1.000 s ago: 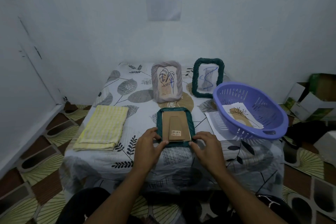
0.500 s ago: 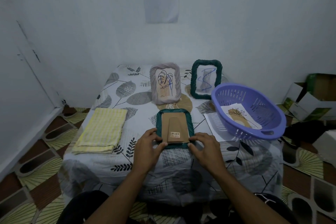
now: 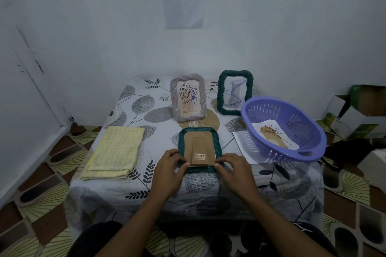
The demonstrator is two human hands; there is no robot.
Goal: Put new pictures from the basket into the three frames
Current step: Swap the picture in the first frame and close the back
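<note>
1. Face-down green frame (image 3: 199, 148), brown backing up, on the table's near part.
2. Left hand (image 3: 169, 171): fingers curled, gripping that frame's near-left corner.
3. Right hand (image 3: 236, 170): fingers curled, pinching its near-right corner.
4. Beyond it, upright: grey frame (image 3: 188, 97); farther right, second green frame (image 3: 235, 92).
5. To its right: purple basket (image 3: 269, 110), picture (image 3: 273, 135) inside.
6. To its left: folded yellow cloth (image 3: 114, 152).

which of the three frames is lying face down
The front green frame, brown back up; the grey frame and rear green frame stand upright.
</note>
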